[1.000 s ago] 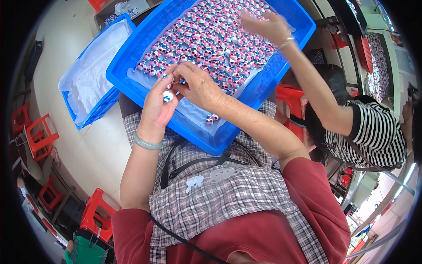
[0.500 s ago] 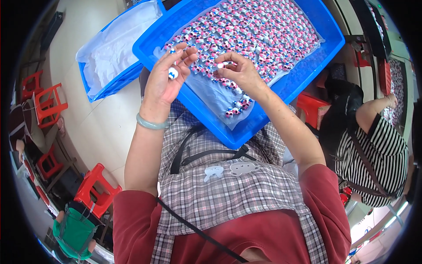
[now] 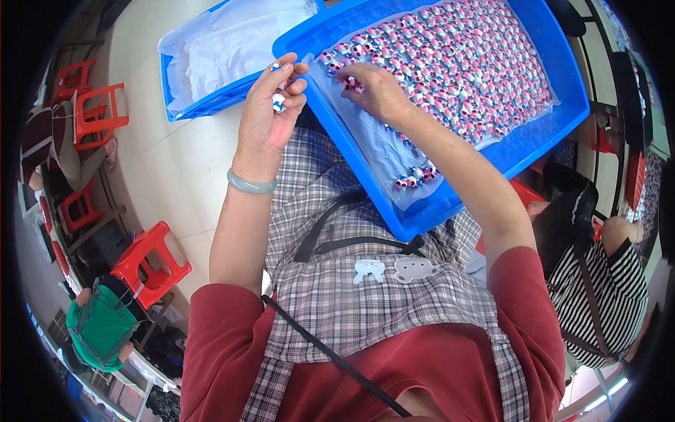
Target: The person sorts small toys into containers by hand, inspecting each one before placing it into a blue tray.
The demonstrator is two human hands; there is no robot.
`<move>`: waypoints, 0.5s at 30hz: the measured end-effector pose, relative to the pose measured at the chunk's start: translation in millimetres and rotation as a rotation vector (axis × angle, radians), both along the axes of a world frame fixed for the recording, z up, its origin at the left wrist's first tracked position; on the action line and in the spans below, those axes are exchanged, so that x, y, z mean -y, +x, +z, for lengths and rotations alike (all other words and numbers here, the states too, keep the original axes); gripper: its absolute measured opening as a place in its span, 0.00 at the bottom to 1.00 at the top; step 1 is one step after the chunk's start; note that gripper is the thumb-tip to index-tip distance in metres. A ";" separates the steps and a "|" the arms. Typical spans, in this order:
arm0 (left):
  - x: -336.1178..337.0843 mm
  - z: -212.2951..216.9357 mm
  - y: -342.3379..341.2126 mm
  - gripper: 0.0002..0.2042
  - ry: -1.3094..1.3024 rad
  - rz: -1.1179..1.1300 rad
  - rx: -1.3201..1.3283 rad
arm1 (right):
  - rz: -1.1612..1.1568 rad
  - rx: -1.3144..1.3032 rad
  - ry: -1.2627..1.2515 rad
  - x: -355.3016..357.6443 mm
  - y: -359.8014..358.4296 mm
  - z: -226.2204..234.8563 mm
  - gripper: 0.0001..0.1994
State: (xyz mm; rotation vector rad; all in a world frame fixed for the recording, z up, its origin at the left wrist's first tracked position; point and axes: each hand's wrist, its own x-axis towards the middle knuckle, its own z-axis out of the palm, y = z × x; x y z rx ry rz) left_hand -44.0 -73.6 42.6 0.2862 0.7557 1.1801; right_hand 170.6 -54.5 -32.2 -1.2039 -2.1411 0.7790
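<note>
Change, tray: the big blue tray [image 3: 541,133] now sits higher and further right in view than half a second ago; the second tray [image 3: 211,105] shows more of itself at upper left.
Change, right hand: it has moved from mid-air near my left hand down into the beads at the tray's near-left corner.
Change, left hand: it keeps its raised pose outside the tray's left edge.
Count, trays: two blue, side by side; the left one is lined with white sheeting [image 3: 232,42].
Count, beads: too many to count; a dense pink, white and blue layer [image 3: 457,63] covers most of the big tray, with a small loose cluster [image 3: 415,176] by the near edge.
Count, stools: four red ones [image 3: 151,264] that I can make out on the floor at left.
Left hand [image 3: 271,112]: fingers curled narrow, pinching one small white-and-blue piece [image 3: 279,104] at the fingertips; a pale green bangle [image 3: 251,184] on the wrist.
Right hand [image 3: 376,88]: palm down, fingers bent onto the beads; whether it has pinched any I cannot tell.
Neighbour: a person in a striped top [image 3: 605,295] at right.
</note>
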 end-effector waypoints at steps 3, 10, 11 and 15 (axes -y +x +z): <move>3.7 1.2 -7.2 0.12 -0.004 0.016 0.019 | 0.047 0.108 0.181 -26.1 -18.5 -20.6 0.15; 17.0 3.8 -15.8 0.11 -0.001 0.017 -0.012 | 0.192 0.231 0.445 -57.0 -28.5 -45.3 0.14; 17.8 2.9 -16.1 0.11 -0.008 0.018 -0.019 | 0.233 0.251 0.505 -58.3 -29.6 -45.2 0.14; 19.5 -1.6 -15.0 0.11 -0.014 0.016 -0.025 | 0.282 0.331 0.485 -57.6 -33.2 -45.9 0.13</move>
